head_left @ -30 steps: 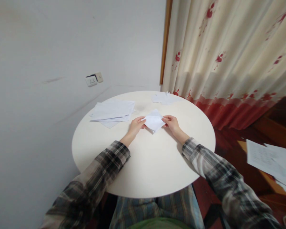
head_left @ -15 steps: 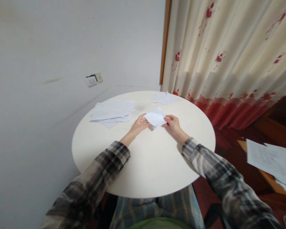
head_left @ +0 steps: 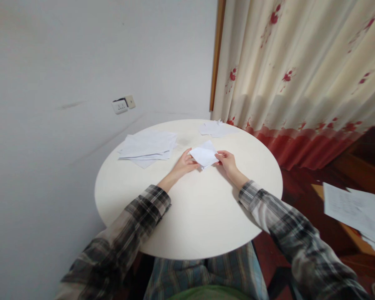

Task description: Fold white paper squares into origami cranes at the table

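A small folded piece of white paper [head_left: 203, 154] is held between both hands just above the round white table [head_left: 187, 216]. My left hand [head_left: 184, 162] pinches its left corner. My right hand [head_left: 226, 161] pinches its right corner. Both sleeves are plaid.
A loose stack of white sheets [head_left: 147, 146] lies at the table's back left. A smaller pile of paper pieces [head_left: 215, 128] sits at the far edge. A floral curtain [head_left: 293, 75] hangs to the right, and more papers [head_left: 356, 212] rest on a wooden surface at right.
The folded paper has been drawn in and lifted a little, looking smaller than a second ago. My left hand shifted slightly right; in the last half second almost nothing moved.
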Tool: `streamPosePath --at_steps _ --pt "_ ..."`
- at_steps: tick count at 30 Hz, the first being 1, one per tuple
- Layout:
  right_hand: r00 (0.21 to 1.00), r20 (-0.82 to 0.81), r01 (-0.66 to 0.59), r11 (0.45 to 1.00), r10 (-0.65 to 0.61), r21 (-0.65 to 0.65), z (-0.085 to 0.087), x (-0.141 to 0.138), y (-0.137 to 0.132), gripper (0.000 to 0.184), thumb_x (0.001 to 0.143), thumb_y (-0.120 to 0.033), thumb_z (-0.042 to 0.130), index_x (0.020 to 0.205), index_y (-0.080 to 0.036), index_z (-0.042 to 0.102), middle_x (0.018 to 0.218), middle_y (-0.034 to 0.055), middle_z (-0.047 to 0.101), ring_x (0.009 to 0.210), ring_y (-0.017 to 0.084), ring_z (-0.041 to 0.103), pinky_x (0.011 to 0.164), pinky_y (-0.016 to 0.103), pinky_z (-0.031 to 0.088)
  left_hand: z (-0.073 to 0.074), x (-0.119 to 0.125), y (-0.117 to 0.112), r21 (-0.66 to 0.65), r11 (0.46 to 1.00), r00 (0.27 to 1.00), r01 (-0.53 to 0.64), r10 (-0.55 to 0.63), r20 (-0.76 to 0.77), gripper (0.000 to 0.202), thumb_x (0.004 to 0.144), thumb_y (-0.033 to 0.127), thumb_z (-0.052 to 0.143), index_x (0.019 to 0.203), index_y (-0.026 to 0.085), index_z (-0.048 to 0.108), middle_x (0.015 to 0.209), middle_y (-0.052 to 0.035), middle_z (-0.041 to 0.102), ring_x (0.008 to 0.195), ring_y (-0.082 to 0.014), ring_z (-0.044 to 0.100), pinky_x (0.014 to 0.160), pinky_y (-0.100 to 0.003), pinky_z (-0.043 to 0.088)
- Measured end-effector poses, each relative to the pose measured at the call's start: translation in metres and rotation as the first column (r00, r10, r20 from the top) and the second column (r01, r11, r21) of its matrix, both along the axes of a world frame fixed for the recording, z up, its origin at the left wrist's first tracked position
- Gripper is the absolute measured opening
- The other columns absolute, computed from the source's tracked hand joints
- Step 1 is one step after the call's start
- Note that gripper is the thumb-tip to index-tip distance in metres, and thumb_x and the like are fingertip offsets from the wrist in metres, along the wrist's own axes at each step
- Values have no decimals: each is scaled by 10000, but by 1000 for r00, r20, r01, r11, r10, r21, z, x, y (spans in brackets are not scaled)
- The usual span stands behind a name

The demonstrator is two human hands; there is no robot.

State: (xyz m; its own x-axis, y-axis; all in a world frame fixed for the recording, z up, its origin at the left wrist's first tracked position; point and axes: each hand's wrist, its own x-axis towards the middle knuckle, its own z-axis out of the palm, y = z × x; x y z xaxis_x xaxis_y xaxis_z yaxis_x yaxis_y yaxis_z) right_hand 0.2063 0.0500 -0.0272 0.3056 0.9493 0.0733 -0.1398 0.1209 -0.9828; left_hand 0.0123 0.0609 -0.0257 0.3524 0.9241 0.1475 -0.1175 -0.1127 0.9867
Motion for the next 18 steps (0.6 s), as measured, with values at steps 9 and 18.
streamPosePath --at_steps 9,18 --pt "997 26 -68 998 67 19 -2 -3 0 193 589 -232 646 742 -143 571 491 -31 573 417 88 525 397 187 434 -2 0 0 75 993 995 -89 92 -42 862 586 171 690 1337 205 269 1238 -135 465 952 -188 568 813 -339 472" --pt "963 230 -143 990 139 -1 -9 -4 4 213 596 -288 638 748 -150 583 505 -32 568 422 108 524 430 231 434 -5 -8 8 545 829 834 -126 386 -394 432 621 59 567 1024 196 640 1267 -78 494 1198 -234 414 1050 -401 282"
